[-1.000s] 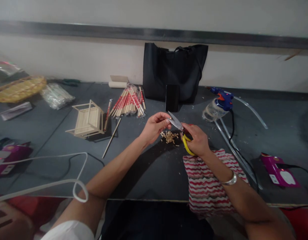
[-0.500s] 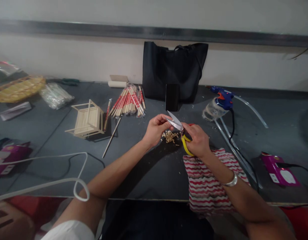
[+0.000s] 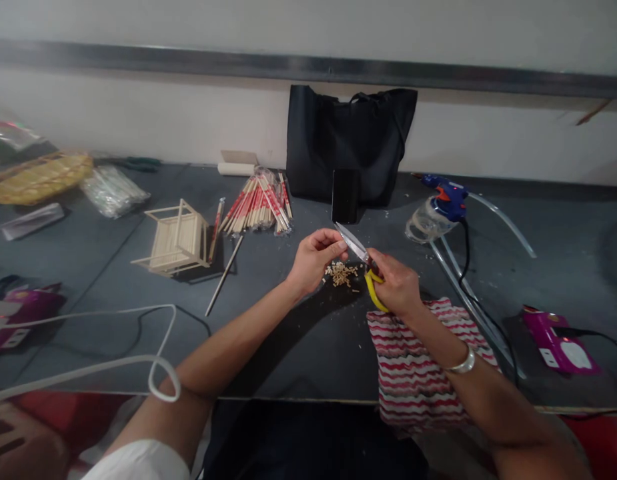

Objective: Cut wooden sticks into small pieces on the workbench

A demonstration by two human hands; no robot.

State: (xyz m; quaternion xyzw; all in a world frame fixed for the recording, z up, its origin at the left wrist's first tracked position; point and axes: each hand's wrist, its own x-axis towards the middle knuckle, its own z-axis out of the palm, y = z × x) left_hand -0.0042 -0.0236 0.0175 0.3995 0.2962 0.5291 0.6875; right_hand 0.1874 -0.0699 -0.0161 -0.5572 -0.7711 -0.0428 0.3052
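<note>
My right hand (image 3: 397, 283) grips yellow-handled scissors (image 3: 352, 243), whose blades are closed together and point up and left. The blade tips reach the fingers of my left hand (image 3: 315, 257), which is pinched; whatever it holds is hidden or too small to name. Just below the blades lies a small pile of short pale cut pieces (image 3: 341, 273) on the dark table. To the left stands a small chair-like frame (image 3: 175, 239) built of thin wooden sticks. Behind my left hand, red-and-white wrapped chopsticks (image 3: 261, 203) lie in a fanned bundle.
A black bag (image 3: 348, 143) stands at the wall with a phone (image 3: 345, 195) leaning on it. At right are a blue glue gun (image 3: 445, 197), clear tubes and a purple power box (image 3: 561, 340). A striped cloth (image 3: 418, 373) lies under my right forearm. White cable (image 3: 158, 363) loops at left.
The scissor blades, parted before, have come together at my left fingertips. My right fingers have closed in on the handles. Both hands stay in nearly the same place.
</note>
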